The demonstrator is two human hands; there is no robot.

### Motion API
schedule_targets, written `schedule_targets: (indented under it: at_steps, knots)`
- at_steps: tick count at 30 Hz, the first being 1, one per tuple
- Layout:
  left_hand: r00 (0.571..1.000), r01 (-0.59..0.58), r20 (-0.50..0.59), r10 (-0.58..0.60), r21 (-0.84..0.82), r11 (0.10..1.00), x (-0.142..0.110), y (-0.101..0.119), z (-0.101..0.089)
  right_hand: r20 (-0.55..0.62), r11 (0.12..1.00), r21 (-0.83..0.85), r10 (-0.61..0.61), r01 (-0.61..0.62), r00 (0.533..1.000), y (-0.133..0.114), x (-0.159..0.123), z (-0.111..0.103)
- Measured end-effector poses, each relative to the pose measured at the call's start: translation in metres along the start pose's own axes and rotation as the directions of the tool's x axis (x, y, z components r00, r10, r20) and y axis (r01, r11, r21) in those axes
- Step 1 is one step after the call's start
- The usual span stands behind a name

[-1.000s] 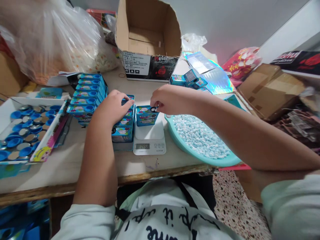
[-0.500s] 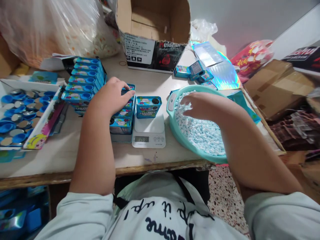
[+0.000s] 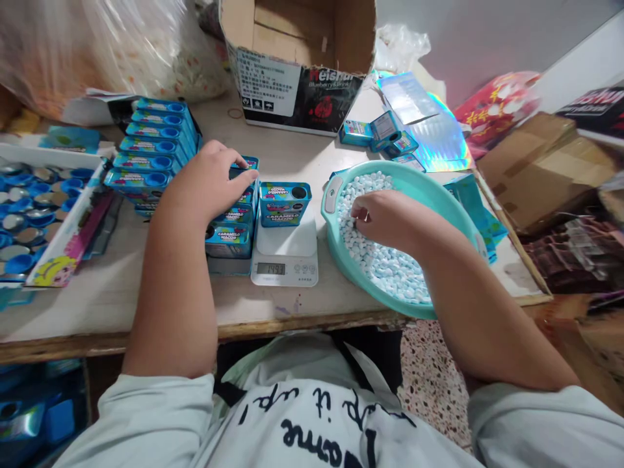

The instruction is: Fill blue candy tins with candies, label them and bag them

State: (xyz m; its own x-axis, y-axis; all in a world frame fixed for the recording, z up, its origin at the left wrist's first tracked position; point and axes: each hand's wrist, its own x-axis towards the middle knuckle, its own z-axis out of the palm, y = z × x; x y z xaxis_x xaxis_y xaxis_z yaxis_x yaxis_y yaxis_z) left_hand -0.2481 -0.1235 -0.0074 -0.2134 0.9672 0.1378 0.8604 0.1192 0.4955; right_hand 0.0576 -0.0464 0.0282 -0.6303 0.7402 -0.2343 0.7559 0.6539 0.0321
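Observation:
My right hand [image 3: 383,218] is inside the turquoise basin [image 3: 336,244], fingers bent and pinched among small white and pale-blue candies [image 3: 400,273]. My left hand [image 3: 207,179] lies over a row of blue candy tins [image 3: 228,239], thumb and forefinger around the top of one; its other fingers are hidden. Right of that row, one blue tin [image 3: 283,205] stands upright on the white digital scale [image 3: 285,247], its round top opening showing dark. The scale's display is lit with a number that looks like 149.3.
Stacked blue tins [image 3: 151,146] stand behind my left forearm. A white tray [image 3: 73,244] at far left holds blue caps and metal discs. An open carton [image 3: 297,91] is at the back, with loose tins [image 3: 355,133] and shiny sheets [image 3: 439,140] to its right.
My right hand has lowered a little into the candies and its fingers have closed more. The scale's number has dropped. My left hand stays on the tins; the whole view has shifted slightly.

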Motion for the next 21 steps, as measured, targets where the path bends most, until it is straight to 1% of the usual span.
schedule_targets:
  at_steps: [4, 7, 10, 13, 18, 21]
  knots:
    - [1.000, -0.011, 0.009, 0.011, 0.029, 1.000, -0.0003, 0.0001, 0.0006, 0.037, 1.000, -0.013, -0.008, 0.009, 0.999, -0.0020, -0.0003, 0.0007]
    - [1.000, -0.007, 0.008, 0.007, 0.016, 1.000, 0.0004, -0.0017, 0.0019, 0.053, 1.000, -0.027, 0.005, -0.004, 0.999, -0.0029, -0.0009, -0.0006]
    - [1.000, 0.005, 0.009, -0.005, -0.006, 1.000, 0.0009, -0.0021, 0.0028, 0.072, 0.999, 0.029, 0.023, -0.025, 0.997, -0.0018, -0.0016, -0.0019]
    - [1.000, 0.022, 0.009, -0.022, 0.009, 1.000, 0.0011, -0.0006, 0.0028, 0.104, 0.995, 0.081, 0.047, -0.055, 0.993, 0.0005, -0.0015, -0.0021]
    - [0.999, 0.034, 0.013, -0.034, 0.017, 0.999, 0.0016, 0.0002, 0.0025, 0.085, 0.994, 0.053, 0.094, -0.099, 0.992, 0.0027, -0.0009, -0.0022]
    - [0.999, 0.036, 0.017, -0.036, 0.017, 0.999, 0.0021, -0.0011, 0.0026, 0.079, 0.994, 0.055, 0.092, -0.096, 0.993, 0.0012, -0.0015, -0.0035]
